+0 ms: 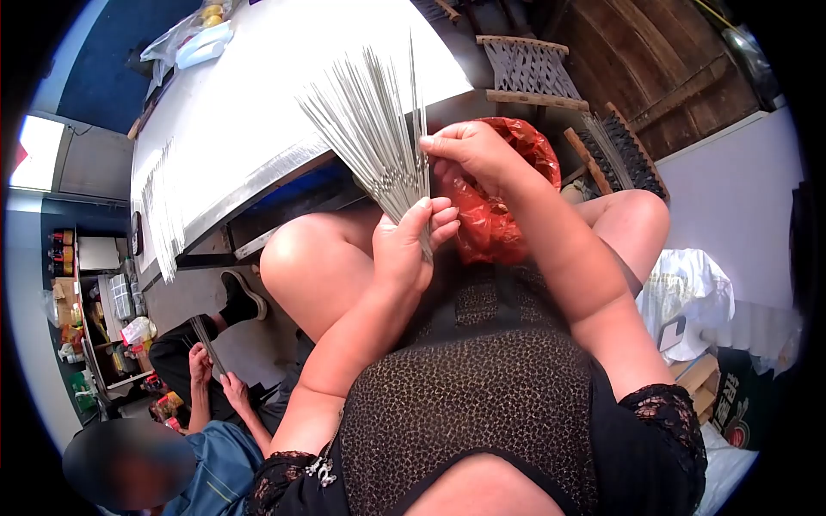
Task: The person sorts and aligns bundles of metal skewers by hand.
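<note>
My left hand point(403, 249) is closed around the lower end of a fanned bundle of long, thin, silvery metal skewers point(366, 120). Their upper ends spread out above the white tabletop. At the bundle's right edge, the thumb and forefinger of my right hand point(471, 153) pinch a skewer point(415, 103) that stands slightly apart from the others. Whether more than one is in that pinch I cannot make out. Below my right hand, a red plastic bag point(490, 225) sits open between my knees, its contents mostly hidden.
More skewers point(159, 211) lie at the left edge of the white table point(258, 95). At lower left a co-worker point(219, 456) holds a small bundle of skewers point(206, 335). Folding stools point(533, 70) stand at the upper right; a white bag point(688, 288) is at my right.
</note>
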{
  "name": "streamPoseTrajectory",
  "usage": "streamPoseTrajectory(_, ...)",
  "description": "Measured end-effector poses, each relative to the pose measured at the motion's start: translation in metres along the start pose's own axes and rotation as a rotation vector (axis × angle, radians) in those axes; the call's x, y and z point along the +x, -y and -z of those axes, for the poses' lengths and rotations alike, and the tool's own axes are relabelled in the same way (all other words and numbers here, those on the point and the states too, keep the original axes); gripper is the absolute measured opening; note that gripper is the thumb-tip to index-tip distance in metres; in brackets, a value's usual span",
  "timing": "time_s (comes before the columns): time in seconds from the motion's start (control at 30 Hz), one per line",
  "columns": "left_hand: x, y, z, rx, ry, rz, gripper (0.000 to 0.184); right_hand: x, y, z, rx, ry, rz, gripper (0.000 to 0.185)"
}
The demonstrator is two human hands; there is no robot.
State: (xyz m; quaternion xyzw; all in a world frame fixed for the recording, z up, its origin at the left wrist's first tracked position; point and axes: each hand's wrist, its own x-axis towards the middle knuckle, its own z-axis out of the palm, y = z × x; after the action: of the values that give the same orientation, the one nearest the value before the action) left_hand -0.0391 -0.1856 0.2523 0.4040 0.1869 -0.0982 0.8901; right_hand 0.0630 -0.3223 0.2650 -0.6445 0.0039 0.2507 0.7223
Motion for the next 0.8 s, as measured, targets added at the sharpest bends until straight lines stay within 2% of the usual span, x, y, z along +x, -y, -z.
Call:
streamPoseTrajectory(0.17,-0.002,0.000,-0.001,0.001,0.008,0.002,0.021,-0.005,-0.007,-0.004,0.083,0.075,-0.026,0.021)
streamPoseTrajectory(0.8,-0.001,-0.002,0.001,0.013,0.047,0.011,0.028,-0.011,-0.009,-0.005,0.106,0.125,-0.087,0.018)
